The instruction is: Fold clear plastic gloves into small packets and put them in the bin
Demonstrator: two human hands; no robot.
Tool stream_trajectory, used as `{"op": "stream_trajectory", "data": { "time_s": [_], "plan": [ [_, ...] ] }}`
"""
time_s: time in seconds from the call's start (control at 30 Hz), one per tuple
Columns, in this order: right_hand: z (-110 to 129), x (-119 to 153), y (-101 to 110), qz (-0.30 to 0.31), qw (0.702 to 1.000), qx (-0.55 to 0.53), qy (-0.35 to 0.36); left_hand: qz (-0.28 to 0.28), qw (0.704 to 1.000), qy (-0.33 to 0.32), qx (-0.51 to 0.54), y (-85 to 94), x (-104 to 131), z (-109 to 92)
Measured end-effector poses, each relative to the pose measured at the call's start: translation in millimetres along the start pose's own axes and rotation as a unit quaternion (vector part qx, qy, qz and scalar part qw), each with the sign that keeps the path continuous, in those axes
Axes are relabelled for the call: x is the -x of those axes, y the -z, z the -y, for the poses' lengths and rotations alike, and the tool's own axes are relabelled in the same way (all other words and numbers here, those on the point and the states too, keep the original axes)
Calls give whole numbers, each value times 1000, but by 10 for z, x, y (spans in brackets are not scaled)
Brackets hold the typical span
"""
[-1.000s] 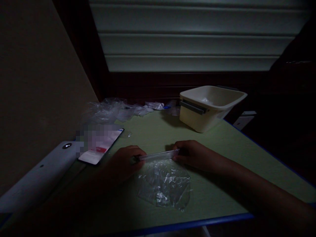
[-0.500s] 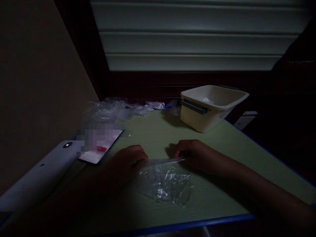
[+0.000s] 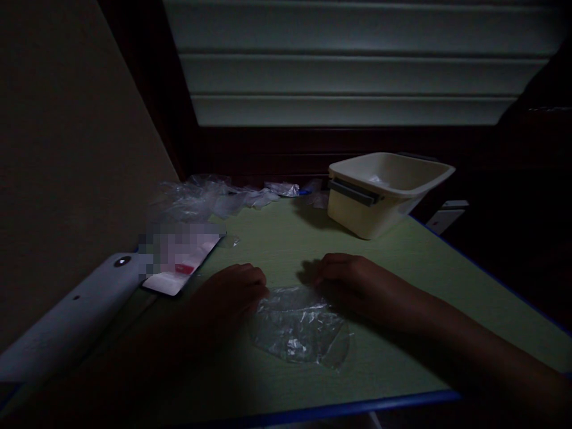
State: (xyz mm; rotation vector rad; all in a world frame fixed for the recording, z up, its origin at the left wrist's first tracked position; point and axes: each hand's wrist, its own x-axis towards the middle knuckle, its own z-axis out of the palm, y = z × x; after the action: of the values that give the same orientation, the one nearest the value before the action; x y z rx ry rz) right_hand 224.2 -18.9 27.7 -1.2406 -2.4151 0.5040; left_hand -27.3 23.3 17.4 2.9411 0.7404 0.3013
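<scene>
A clear, crinkled plastic bag (image 3: pixel 299 333) lies on the green tabletop (image 3: pixel 379 363) between my two hands. My left hand (image 3: pixel 239 292) is closed at the bag's upper left corner, its fingers curled onto the film. At the upper right corner, my right hand (image 3: pixel 346 283) is curled in the same way, with its fingertips partly in shadow. The bag's far edge runs between the two hands, and its near part rests on the table toward me.
A cream plastic bin (image 3: pixel 357 214) with grey handles stands at the back right, something clear inside. Crumpled clear plastic (image 3: pixel 196 199) lines the table's back left. A printed packet (image 3: pixel 174 280) and a white device (image 3: pixel 80 310) lie left. The table has a blue edge (image 3: pixel 348 410).
The bag's far edge, raised as a folded strip before, now lies flatter and spread out. Both hands have turned slightly downward, staying nearly in place.
</scene>
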Motion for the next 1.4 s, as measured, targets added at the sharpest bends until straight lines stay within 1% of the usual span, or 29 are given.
{"op": "stream_trajectory", "data": {
  "time_s": [0.07, 0.2, 0.33, 0.43, 0.6, 0.7, 0.77, 0.83, 0.93, 1.0, 1.07, 1.2, 1.33, 1.4],
  "plan": [
    [32, -8, 0, -14, 1000, 4, 13, -12, 1000, -16, -1, -14, 9, 12],
    [99, -19, -49, -30, 996, 30, 76, -33, 999, -39, 7, -25, 26, 25],
    [190, -7, -118, -4, 991, 28, 132, -41, 999, -29, 8, -41, 34, 16],
    [253, 12, -145, 21, 988, 23, 150, -41, 999, -34, -1, -71, 31, 29],
    [272, 39, -167, 64, 987, 13, 147, -38, 997, -53, -41, -84, 24, 43],
    [263, 34, -171, 70, 987, 13, 141, -55, 996, -73, -19, -51, 43, 8],
    [265, 25, -169, 70, 988, 14, 139, -66, 993, -98, 5, -35, 76, -23],
    [271, 17, -166, 70, 988, 15, 138, -63, 991, -116, 17, -33, 118, -45],
    [270, 10, -175, 69, 988, 16, 138, -42, 993, -107, 12, -37, 163, -53],
    [258, 10, -194, 65, 988, 17, 139, -46, 993, -107, 5, -27, 165, -50],
    [242, 14, -222, 61, 987, 19, 146, -52, 991, -120, 0, -7, 151, -52],
    [229, 19, -278, 64, 986, 31, 149, -34, 991, -127, -22, 21, 150, -73],
    [254, 27, -280, 78, 988, 34, 128, -52, 991, -113, -55, 31, 187, -99],
    [270, 39, -244, 83, 989, 33, 121, -51, 990, -116, -60, 54, 182, -117]
  ]
}}
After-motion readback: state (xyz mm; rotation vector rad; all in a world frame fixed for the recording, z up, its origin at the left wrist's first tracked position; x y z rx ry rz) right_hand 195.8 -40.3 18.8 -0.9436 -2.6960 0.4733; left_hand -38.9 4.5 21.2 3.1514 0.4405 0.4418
